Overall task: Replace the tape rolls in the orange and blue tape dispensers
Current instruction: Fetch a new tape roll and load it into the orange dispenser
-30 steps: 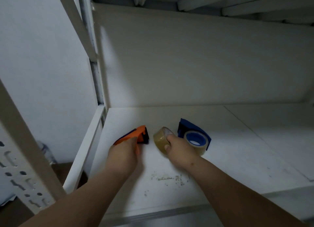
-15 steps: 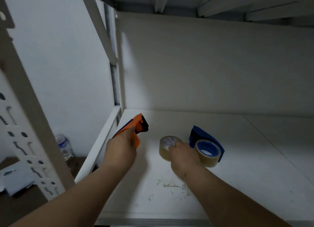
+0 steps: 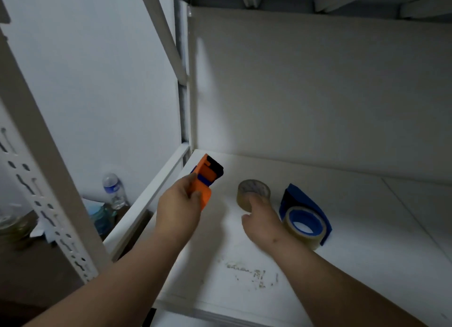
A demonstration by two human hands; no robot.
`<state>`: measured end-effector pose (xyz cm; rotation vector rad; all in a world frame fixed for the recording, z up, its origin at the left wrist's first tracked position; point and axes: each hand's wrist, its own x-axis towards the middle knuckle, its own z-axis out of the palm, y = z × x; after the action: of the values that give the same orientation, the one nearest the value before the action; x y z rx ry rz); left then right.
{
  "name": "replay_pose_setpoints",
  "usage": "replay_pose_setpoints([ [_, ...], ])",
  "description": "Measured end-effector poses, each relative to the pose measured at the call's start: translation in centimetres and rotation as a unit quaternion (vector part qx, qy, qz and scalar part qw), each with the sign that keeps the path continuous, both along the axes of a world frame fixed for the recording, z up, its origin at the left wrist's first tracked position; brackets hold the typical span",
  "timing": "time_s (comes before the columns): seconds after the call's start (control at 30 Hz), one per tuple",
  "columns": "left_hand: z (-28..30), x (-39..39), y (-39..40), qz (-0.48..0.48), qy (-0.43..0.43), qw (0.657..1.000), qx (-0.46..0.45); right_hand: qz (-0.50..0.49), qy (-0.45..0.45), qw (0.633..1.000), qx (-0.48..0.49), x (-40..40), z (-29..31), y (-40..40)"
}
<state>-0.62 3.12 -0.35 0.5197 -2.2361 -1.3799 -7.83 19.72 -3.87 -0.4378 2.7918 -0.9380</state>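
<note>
A white shelf [image 3: 342, 265] inside a pale metal rack is seen from above, with a white back panel behind it and a slotted upright [image 3: 44, 204] of the rack at the near left. A patch of dark scuff marks [image 3: 249, 273] is seen on the shelf surface near its front edge.

The left hand [image 3: 179, 205] is raised above the left part of the shelf, its fingers curled round the orange tape dispenser [image 3: 205, 182], which is held clear of the surface with its black end pointing up and away. A strip of blue is visible on the dispenser's body just beyond the fingers.

The right hand [image 3: 263, 220] is lowered to the shelf to the right of it, its fingers curled over the near edge of a brownish clear tape roll [image 3: 253, 192], which is stood on the shelf between the two dispensers. How firmly the roll is gripped cannot be told.

The blue tape dispenser [image 3: 305, 204] is laid on the shelf just to the right of the right hand, with a loaded tape roll [image 3: 304, 225] on a blue core at its near end.

Beyond the shelf's left edge, lower down, a clear plastic bottle [image 3: 113, 189] is stood against the wall, with blurred clutter beside it.
</note>
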Motion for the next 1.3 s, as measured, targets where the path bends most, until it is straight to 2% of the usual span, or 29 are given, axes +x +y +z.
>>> replay_pose_setpoints([
  [0.13,1.6,-0.1,2.1,-0.031,0.061,0.984,0.166,-0.014,-0.065,0.995,-0.078,1.0,1.1,1.2],
  [0.23,3.3,-0.5,3.7,-0.082,0.081,0.964,0.239,-0.030,-0.109,0.979,-0.170,2.3,2.4,2.4],
  [0.37,4.7,-0.7,6.1,-0.185,0.050,0.934,0.300,-0.097,-0.108,0.945,-0.293,4.1,4.0,4.1],
  [0.53,4.5,0.0,9.5,-0.282,0.000,0.887,0.365,-0.216,-0.084,0.907,-0.352,6.9,4.3,7.7],
  [0.8,2.9,1.7,18.8,-0.377,-0.152,0.827,0.389,-0.328,-0.051,0.895,-0.299,13.1,3.7,16.8],
  [1.03,2.3,3.4,30.7,-0.441,-0.246,0.797,0.333,-0.380,-0.008,0.893,-0.241,16.8,4.7,27.5],
  [1.2,2.2,4.3,39.5,-0.442,-0.298,0.802,0.270,-0.390,0.016,0.893,-0.224,18.7,5.2,37.2],
  [1.3,2.0,5.0,44.1,-0.462,-0.321,0.786,0.257,-0.389,0.020,0.891,-0.232,19.6,4.9,42.5],
])
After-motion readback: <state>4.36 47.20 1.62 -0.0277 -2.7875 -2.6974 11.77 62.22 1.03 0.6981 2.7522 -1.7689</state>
